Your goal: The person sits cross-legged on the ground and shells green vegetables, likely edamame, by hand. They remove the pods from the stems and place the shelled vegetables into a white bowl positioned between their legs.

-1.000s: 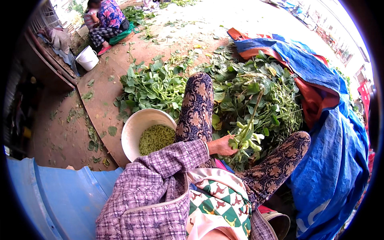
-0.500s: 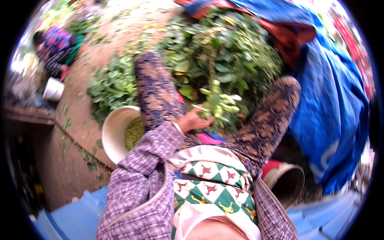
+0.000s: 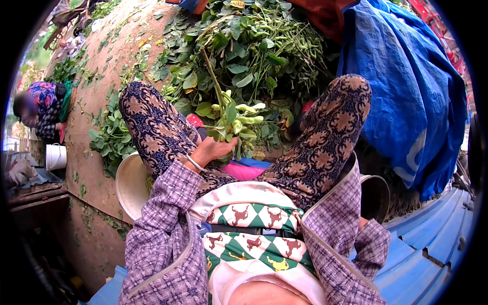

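Note:
My left hand [image 3: 217, 148], with a pale band at the wrist, is closed around a soybean stalk [image 3: 217, 84] between my knees. Plump green pods and several leaves hang from the stalk near my fingers, while its bare end points up and away. Of my right hand [image 3: 362, 222] only a bit of skin shows at my right side, next to a dark-mouthed bucket [image 3: 385, 192]; its fingers are hidden behind the sleeve. Past my knees lies a large heap of leafy soybean plants [image 3: 284, 46] with many pods.
A white bucket [image 3: 127, 185], with some green inside, stands against my left leg. Loose leafy plants [image 3: 114, 134] lie beyond it. A blue tarp [image 3: 406, 96] drapes at the right. Far left, a person [image 3: 46, 104] bends near a small white bucket [image 3: 56, 156].
The view has shifted, and the whole scene sits differently in the picture. My left hand still grips the stalk. My right sleeve and a bit of hand now show beside the right bucket.

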`<state>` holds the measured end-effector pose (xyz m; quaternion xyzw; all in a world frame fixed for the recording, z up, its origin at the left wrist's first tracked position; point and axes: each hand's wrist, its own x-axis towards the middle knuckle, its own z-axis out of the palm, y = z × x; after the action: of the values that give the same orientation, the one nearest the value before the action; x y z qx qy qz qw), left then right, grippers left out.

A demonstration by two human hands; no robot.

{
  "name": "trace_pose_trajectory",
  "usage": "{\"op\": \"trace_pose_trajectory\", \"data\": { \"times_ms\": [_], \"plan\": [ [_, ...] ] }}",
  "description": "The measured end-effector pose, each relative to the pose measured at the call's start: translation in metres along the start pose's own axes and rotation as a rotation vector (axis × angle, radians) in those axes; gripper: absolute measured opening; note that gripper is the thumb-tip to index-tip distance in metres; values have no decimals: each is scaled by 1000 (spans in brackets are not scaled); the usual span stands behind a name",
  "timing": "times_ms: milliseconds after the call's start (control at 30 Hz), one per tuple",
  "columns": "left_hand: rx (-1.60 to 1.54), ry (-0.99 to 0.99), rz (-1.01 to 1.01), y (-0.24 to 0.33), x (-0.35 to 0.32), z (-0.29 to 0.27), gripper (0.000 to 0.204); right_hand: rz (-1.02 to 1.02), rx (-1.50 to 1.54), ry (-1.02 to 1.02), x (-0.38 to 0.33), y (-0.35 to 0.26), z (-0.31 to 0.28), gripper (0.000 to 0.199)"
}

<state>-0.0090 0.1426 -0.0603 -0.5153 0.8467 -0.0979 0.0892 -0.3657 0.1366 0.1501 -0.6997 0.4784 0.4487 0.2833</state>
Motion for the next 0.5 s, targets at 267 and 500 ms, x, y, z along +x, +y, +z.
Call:
{"op": "trace_pose_trajectory", "data": {
  "times_ms": [267,500],
  "plan": [
    [-1477,-175,-553,-61,85,-81,28,-276,716,905,9,37,-29,31],
    [-1496,414,-362,-56,129,-126,31,-1091,1441,415,107,-59,-129,34]
  ]
}}
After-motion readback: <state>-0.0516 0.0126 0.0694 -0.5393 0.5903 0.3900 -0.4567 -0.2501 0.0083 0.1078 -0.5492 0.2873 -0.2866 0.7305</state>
